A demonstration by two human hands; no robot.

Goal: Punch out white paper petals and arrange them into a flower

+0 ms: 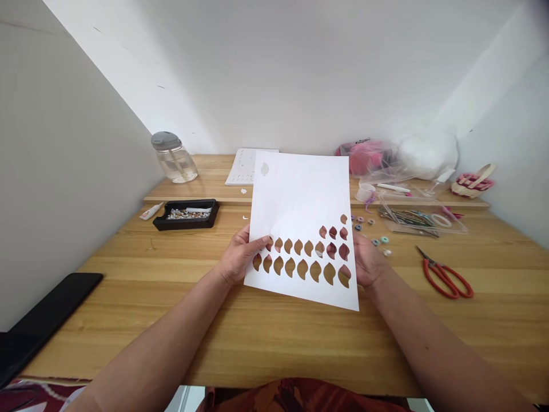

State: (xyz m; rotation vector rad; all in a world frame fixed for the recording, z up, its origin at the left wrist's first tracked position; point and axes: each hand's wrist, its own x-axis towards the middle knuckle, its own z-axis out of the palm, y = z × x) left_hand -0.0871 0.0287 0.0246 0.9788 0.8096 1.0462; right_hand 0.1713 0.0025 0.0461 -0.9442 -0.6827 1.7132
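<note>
Tearing risk: the narrow strips between the leaf-shaped cut-outs [302, 269] could be torn if the white sheet [300, 194] is pulled sideways between the left hand [238, 254] and the right hand [368, 263], as little paper is left there.
Creasing risk: a fold could be made along the perforated rows if the unheld upper part is allowed to flop.
Sheet's look: white, with two long rows of openings low down, a row of three and a single one above them at the right; a lone leaf shape is seen near the upper left corner.
Sheet's place: held raised and tilted over the desk [300, 355], between both hands.
Left hand's grip: closed on the left edge, the thumb laid on the front, fingers hidden behind.
Right hand's grip: placed behind the right edge, skin glimpsed through openings; how far it is closed cannot be told.
Scissors [444, 277]: left lying at the right, untouched.
</note>
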